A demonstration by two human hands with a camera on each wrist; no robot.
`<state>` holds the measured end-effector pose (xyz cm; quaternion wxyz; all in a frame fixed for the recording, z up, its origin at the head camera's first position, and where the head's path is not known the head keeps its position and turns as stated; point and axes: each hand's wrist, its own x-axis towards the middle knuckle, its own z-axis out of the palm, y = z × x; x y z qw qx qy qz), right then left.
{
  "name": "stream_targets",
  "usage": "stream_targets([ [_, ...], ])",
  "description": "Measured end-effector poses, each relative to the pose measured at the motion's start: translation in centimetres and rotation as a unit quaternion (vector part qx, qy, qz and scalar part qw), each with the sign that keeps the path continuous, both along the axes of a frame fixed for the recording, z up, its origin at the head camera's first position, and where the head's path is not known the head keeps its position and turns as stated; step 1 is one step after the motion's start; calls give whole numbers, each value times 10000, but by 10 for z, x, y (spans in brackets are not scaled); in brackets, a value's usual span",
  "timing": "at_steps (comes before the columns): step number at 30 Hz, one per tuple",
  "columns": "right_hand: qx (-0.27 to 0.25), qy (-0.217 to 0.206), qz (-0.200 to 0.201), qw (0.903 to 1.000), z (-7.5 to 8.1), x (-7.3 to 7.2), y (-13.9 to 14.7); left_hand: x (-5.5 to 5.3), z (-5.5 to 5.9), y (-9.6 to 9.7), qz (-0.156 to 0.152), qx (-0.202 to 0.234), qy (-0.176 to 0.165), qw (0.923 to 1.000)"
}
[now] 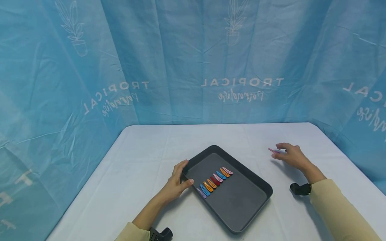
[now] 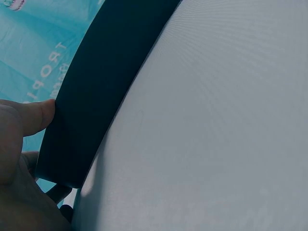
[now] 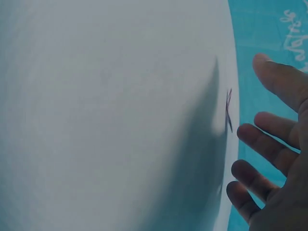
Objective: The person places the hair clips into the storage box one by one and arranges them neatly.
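Observation:
A dark grey baking tray (image 1: 241, 197) lies turned at an angle on the white table. My left hand (image 1: 176, 182) holds its left corner; in the left wrist view the thumb (image 2: 41, 115) presses the tray's side (image 2: 96, 96). Inside the tray runs a slanting row of several snap hair clips, among them a red clip (image 1: 215, 181), a blue clip (image 1: 204, 189) and a lavender clip (image 1: 201, 193). Off to the right, my right hand (image 1: 291, 156) hovers with fingers spread beside a pink hair clip (image 1: 273, 151). The right wrist view shows that clip (image 3: 228, 110) apart from the fingers.
White cloth covers the table (image 1: 144, 150). Blue printed curtains (image 1: 181, 60) hang along its back and sides. A black wrist camera (image 1: 300, 189) sits on the right wrist, and another black camera (image 1: 161, 234) is on the left.

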<state>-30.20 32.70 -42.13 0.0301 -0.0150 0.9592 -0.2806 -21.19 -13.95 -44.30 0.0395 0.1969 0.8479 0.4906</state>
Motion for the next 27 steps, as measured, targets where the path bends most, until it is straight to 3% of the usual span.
stream_targets([
  [7,85,-176,-122,9997,-4,-1,3,0,0,0,7,2,25,10000],
  [27,170,193,-43,9997,-9,2,-5,-1,-2,0,78,-42,25,10000],
])
